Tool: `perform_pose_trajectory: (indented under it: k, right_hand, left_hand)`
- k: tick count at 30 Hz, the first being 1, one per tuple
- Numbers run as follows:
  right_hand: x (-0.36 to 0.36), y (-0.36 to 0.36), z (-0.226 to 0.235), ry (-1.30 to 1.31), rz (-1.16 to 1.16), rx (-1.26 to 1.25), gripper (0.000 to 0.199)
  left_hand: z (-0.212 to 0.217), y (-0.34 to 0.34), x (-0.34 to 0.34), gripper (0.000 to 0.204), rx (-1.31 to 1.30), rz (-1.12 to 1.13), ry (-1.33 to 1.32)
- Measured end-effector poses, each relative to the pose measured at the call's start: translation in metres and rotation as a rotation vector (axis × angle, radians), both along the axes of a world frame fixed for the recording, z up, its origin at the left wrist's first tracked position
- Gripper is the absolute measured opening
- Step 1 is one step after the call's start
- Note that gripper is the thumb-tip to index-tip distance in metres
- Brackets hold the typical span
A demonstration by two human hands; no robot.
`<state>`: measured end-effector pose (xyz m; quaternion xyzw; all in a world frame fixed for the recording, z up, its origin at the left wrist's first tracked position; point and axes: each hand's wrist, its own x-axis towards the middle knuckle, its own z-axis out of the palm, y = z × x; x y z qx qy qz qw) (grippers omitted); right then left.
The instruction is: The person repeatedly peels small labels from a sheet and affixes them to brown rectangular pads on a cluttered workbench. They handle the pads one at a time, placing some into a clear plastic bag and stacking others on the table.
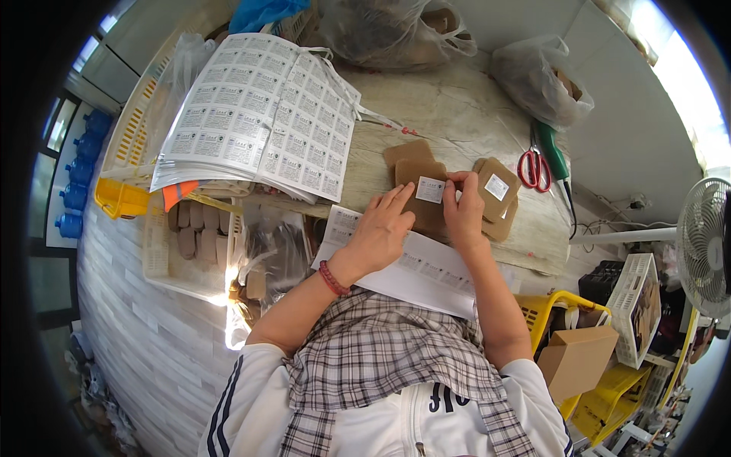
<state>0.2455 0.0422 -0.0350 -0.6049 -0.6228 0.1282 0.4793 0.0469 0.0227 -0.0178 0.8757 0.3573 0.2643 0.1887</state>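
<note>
Has the left hand [381, 232] laid low and fairly flat, with fingers stretched forward and a little spread, touching with the tips the left side of a brown card [431, 215]. Has the right hand [466, 209] at the opposite side of this card, with thumb and forefinger bent close together near the right edge of a small white label [430, 190]; cannot tell whether pinching the label or only pressing it. Shows this label lying on the upper face of the brown card, between both hands, on the worn table [464, 107]. Shows just behind it another brown card [407, 150], partly covered, and to the right of the right hand a small pile of brown cards [499, 183], also bearing a white label on top. Shows in front a label sheet [426, 266], partly under the left hand and reaching to the plaid apron [388, 343]. Wears a red bracelet [333, 278] on the left wrist. Has at the left a thick stack of label sheets [266, 107], near the right table edge red scissors [534, 169] just beside a green tool [550, 148], and farther back two plastic bags [396, 30].
</note>
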Motion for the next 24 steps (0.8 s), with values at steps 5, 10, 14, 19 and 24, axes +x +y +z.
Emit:
perform_pose_trajectory:
  k: [5, 10, 14, 19, 24]
  right_hand:
    - [0.023, -0.003, 0.020, 0.293, -0.109, -0.104, 0.012]
    - [0.080, -0.012, 0.038, 0.050, -0.417, -0.059, 0.023]
    - [0.049, -0.047, 0.062, -0.584, -0.322, 0.139, 0.042]
    - [-0.026, -0.096, 0.026, -0.310, 0.149, -0.052, 0.032]
    - [-0.020, -0.086, -0.003, -0.225, 0.151, -0.049, 0.017]
  left_hand:
    - [-0.007, -0.002, -0.001, 0.004, -0.019, -0.002, -0.005]
    - [-0.006, -0.003, -0.005, 0.006, -0.014, -0.020, -0.034]
    - [0.006, -0.009, -0.007, 0.005, -0.067, 0.003, -0.120]
    - [0.000, -0.013, -0.007, 0.010, -0.144, 0.017, -0.194]
    - [0.004, -0.015, -0.031, 0.010, -0.134, 0.066, -0.167]
